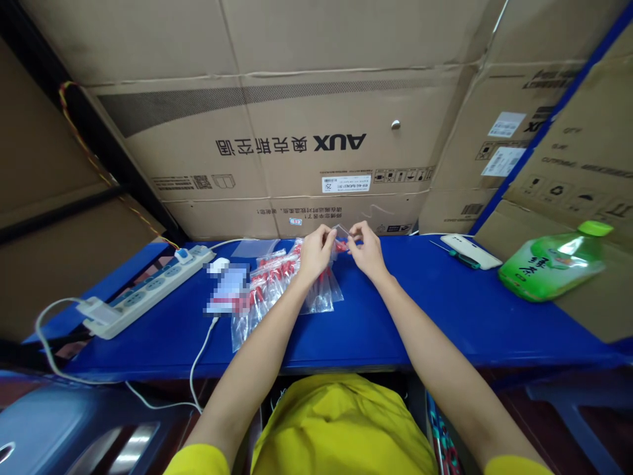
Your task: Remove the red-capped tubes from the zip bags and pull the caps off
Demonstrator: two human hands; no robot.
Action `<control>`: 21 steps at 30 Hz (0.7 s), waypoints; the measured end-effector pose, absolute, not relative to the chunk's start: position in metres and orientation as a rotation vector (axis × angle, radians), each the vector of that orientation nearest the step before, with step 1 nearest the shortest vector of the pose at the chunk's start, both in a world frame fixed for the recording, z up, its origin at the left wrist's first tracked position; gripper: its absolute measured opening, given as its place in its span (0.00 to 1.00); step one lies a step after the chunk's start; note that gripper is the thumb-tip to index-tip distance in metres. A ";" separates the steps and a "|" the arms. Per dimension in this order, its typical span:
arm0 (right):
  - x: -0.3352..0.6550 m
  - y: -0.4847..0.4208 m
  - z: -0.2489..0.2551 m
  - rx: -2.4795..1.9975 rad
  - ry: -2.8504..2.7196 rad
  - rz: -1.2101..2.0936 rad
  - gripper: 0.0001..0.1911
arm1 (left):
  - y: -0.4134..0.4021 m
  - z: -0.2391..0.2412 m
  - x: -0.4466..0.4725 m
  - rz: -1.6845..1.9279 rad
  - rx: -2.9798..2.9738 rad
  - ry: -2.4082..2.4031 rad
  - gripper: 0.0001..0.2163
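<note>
Near the back of the blue table, my left hand [317, 249] and my right hand [366, 251] face each other, a small gap between them. Both pinch the top edge of a small clear plastic bag [341, 229], one at each side. Red pieces show just under the fingers, too small to name. Several clear bags with red items inside [271, 280] lie overlapping beside and beneath my left forearm. Part of that pile is hidden by the arm. At its left side rests a blurred-out, phone-like object [228, 288] with a white cable.
A white power strip [153, 290] with plugs lies at left on the blue table [445, 323]. At right are a green-handled screwdriver [463, 258], a white flat object [472, 251] and a green drink bottle [554, 264]. Cardboard [297, 119] walls the back.
</note>
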State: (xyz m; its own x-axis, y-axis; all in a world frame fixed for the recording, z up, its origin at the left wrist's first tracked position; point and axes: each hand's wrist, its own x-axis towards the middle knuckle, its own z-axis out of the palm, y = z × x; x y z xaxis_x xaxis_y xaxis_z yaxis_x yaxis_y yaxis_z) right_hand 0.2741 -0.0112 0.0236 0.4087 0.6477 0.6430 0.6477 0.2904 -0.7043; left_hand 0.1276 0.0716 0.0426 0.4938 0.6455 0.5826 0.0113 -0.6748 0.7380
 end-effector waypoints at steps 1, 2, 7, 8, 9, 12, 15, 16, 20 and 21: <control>0.272 -0.013 0.026 -1.392 -1.334 -0.029 0.06 | 0.072 0.042 0.127 1.219 2.062 0.550 0.15; 0.270 -0.014 0.027 -1.401 -1.400 -0.050 0.10 | 0.071 0.042 0.127 1.238 2.079 0.556 0.14; 0.266 -0.013 0.024 -1.516 -1.433 0.005 0.24 | 0.063 0.042 0.126 1.215 2.233 0.529 0.12; 0.267 -0.011 0.023 -1.528 -1.397 0.022 0.25 | 0.062 0.042 0.126 1.202 2.250 0.513 0.12; 0.268 -0.010 0.021 -1.526 -1.358 0.032 0.24 | 0.061 0.041 0.127 1.200 2.249 0.500 0.12; 0.274 -0.007 0.020 -1.446 -1.217 0.035 0.22 | 0.064 0.039 0.129 1.320 2.100 0.554 0.12; 0.280 -0.005 0.023 -1.283 -1.071 0.105 0.18 | 0.073 0.036 0.133 1.457 1.750 0.746 0.14; 0.281 -0.004 0.024 -1.229 -1.035 0.146 0.17 | 0.077 0.035 0.134 1.420 1.614 0.783 0.18; 0.280 0.000 0.022 -1.100 -0.999 0.326 0.18 | 0.085 0.036 0.135 1.000 1.226 0.557 0.22; 0.279 0.000 0.021 -1.091 -1.014 0.360 0.19 | 0.085 0.038 0.134 0.956 1.203 0.488 0.22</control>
